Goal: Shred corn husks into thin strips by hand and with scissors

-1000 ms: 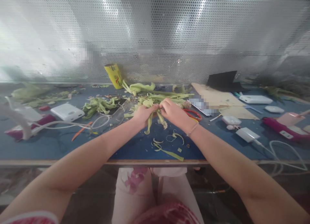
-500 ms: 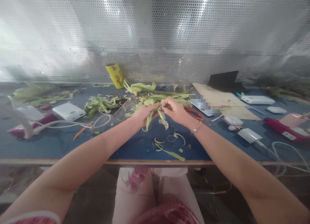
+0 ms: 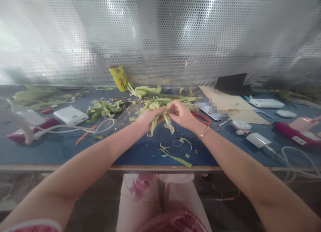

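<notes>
Both my hands meet over the middle of the blue table (image 3: 50, 151). My left hand (image 3: 146, 119) is closed round a bunch of pale green leaf strips (image 3: 160, 120) that hang down from it. My right hand (image 3: 182, 114) pinches the same strips from the right, fingers curled. Behind the hands lies a pile of long green leaves (image 3: 165, 101). Cut green scraps (image 3: 175, 151) lie on the table in front of the hands.
Red-handled scissors (image 3: 202, 118) lie just right of my right hand. A yellow cup (image 3: 119, 78) leans at the back. Another leaf heap (image 3: 102, 108), a white box (image 3: 71, 115), white cables (image 3: 100, 126), chargers (image 3: 258, 140) and cardboard (image 3: 233, 106) are spread around. A perforated metal wall stands behind.
My right hand has lifted slightly and shifted its pinch on the strips; the left hand keeps its hold. The view has barely moved.
</notes>
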Action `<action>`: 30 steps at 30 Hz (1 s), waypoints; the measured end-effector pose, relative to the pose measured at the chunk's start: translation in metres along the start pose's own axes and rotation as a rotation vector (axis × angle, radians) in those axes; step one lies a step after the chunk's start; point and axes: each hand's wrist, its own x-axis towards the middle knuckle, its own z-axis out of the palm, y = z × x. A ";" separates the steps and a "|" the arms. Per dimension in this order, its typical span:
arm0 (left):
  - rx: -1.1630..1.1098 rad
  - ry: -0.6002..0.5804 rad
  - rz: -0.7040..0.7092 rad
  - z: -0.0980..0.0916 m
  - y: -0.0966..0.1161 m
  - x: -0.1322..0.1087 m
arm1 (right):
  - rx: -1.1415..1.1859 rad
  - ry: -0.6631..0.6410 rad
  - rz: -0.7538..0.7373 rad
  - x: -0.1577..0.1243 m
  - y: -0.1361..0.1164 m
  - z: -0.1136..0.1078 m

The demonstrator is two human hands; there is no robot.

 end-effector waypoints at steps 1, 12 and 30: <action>-0.002 0.000 0.003 -0.001 0.000 0.001 | -0.025 0.004 -0.013 0.000 0.000 0.000; 0.018 -0.068 0.019 -0.002 0.005 -0.002 | -0.299 0.103 -0.195 -0.003 -0.011 -0.007; 0.063 -0.154 0.061 -0.008 0.002 0.002 | -0.481 0.087 -0.229 -0.004 -0.018 -0.007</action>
